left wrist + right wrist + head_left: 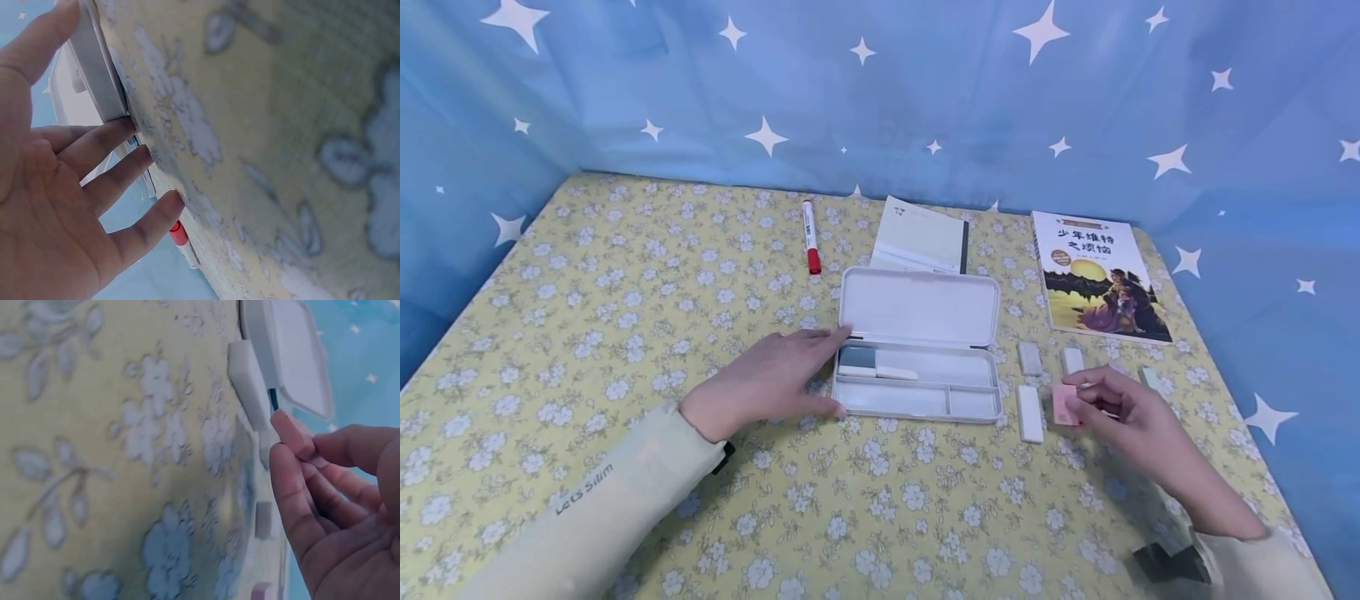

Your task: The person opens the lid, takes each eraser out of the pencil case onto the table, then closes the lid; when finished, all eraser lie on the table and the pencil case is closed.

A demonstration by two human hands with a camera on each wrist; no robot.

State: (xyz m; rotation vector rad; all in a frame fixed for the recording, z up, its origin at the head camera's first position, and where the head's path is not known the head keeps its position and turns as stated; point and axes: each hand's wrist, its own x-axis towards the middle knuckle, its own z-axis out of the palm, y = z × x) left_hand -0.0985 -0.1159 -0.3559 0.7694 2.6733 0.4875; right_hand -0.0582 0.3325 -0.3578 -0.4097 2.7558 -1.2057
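Observation:
An open white pencil case (917,416) lies mid-table, its lid (919,307) tipped back. My left hand (767,383) rests at its left end, thumb at the front corner and fingers near the hinge, fairly straight. In the case's back compartment sit a blue-and-white eraser (857,358) and a slim white one (897,374). My right hand (1142,429) pinches a pink eraser (294,434) between thumb and fingertips, to the right of the case. Beside it lie a long white eraser (1030,414), a small greyish one (1029,359) and another white one (1072,360).
A pale green block (1152,379) lies beyond my right hand. Behind the case are a pale booklet (921,235) and a red-capped marker (811,237). A book with a picture cover (1101,279) lies at the back right. Blue star-patterned cloth (880,92) borders the table.

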